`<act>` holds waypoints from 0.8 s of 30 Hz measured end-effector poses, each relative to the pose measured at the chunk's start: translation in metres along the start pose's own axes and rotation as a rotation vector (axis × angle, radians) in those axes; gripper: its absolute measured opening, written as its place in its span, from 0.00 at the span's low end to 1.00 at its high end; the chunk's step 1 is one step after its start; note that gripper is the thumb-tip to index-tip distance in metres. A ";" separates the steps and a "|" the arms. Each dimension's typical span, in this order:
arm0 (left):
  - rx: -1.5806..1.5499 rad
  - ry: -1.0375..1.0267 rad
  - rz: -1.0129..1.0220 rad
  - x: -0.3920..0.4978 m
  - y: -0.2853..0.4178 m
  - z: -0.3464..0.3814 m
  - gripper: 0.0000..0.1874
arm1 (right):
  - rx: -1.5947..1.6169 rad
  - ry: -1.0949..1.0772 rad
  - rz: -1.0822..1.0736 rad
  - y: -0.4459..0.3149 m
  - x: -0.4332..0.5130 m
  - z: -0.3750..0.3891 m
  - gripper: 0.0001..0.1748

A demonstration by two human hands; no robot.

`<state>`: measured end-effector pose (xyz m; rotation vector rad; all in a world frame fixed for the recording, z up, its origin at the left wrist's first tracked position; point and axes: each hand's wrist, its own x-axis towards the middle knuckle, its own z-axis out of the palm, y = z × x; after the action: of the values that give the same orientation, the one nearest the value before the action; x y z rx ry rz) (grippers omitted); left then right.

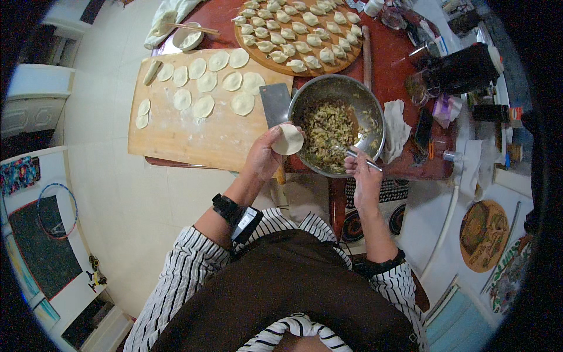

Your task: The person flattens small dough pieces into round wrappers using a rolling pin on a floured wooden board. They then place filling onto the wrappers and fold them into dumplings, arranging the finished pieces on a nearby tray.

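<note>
My left hand point(265, 152) holds a round dough wrapper point(288, 140) beside the near left rim of a metal bowl point(382, 119). The bowl holds chopped filling point(327, 127). Over its near right rim, my right hand point(364, 171) grips the handle of a metal spoon point(364, 159), whose tip is in the filling. Left of the bowl, more round wrappers point(203, 106) lie on a floured wooden board point(176, 136), along with a short dough roll point(152, 72). A cleaver point(275, 103) lies at the board's right edge, partly hidden by my left hand.
Beyond the bowl stands a round wooden board point(272, 64) with rows of filled dumplings point(300, 27). A rolling pin point(367, 57) and a crumpled cloth point(396, 127) lie at the right. A small bowl point(188, 39) with chopsticks point(198, 29) across it is at the far left. A dark appliance point(470, 68) stands far right.
</note>
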<state>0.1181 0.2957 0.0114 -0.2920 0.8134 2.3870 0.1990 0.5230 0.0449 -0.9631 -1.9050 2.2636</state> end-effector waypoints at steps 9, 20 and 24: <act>-0.115 0.111 -0.175 0.025 -0.023 0.042 0.21 | -0.510 -0.070 -0.647 -0.038 -0.021 0.005 0.14; -0.359 0.193 -0.217 0.030 -0.034 0.052 0.19 | -0.755 -0.142 -1.052 -0.038 -0.030 0.004 0.14; -0.282 0.168 -0.176 0.029 -0.039 0.048 0.18 | -0.538 -0.106 -0.730 -0.035 -0.030 0.000 0.14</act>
<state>0.1174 0.3637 0.0193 -0.6574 0.4969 2.3283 0.2102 0.5196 0.0896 -0.0817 -2.4263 1.4419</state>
